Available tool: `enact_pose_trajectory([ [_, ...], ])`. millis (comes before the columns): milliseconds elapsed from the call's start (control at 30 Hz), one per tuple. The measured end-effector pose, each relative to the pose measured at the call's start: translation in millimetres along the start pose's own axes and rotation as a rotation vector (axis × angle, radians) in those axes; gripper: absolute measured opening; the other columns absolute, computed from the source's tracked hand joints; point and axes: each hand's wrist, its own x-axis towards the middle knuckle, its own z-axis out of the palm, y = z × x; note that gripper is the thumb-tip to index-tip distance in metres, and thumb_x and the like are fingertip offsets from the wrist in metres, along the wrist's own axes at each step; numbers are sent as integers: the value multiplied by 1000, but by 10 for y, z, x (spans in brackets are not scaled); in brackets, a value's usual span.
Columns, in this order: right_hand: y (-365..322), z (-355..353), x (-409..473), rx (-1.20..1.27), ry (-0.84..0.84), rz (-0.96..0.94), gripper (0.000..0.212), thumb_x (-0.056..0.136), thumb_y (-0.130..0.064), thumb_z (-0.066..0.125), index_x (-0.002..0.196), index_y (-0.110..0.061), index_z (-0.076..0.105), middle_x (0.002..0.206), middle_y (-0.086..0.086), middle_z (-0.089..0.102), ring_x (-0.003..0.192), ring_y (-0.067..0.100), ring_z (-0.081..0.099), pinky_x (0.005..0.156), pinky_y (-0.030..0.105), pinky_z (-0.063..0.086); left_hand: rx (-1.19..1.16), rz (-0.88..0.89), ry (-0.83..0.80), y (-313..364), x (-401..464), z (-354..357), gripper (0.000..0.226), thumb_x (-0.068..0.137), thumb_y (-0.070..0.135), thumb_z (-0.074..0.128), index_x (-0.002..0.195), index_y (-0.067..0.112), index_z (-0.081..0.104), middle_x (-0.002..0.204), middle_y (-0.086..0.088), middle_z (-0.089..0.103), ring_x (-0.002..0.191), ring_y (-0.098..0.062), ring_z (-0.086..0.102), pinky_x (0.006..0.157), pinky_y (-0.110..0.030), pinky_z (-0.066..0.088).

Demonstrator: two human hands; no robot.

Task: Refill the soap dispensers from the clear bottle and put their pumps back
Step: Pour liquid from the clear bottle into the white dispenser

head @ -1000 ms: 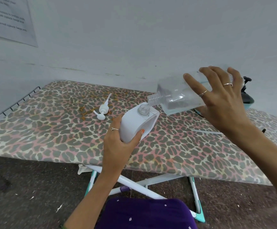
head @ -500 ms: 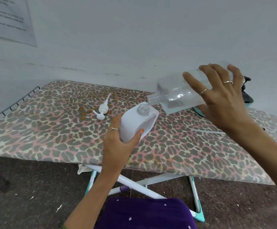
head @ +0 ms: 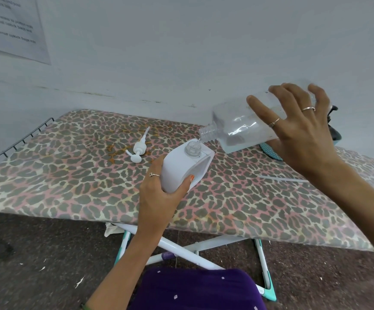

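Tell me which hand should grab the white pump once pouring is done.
Probably the left. The left hand holds the white dispenser nearest the pump, which lies on the board. The right hand is farther off, its grip on the clear bottle.

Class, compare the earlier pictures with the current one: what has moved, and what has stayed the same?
Hardly anything moved. The right hand still tips the clear bottle over the neck of the white dispenser, which the left hand keeps gripping, tilted. The pump stays lying on the ironing board.
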Motion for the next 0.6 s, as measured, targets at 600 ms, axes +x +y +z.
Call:
enact_pose_trajectory([
  [600, 17, -56, 68, -16, 13, -43, 89, 68, 2, 74, 143, -25, 34, 134, 21, 47, 126, 39, 41, 104, 58, 25, 8, 25, 6, 2, 3, 3, 62, 77, 42, 73, 128, 14, 50, 114, 6, 58, 101, -1, 51, 86, -19, 48],
])
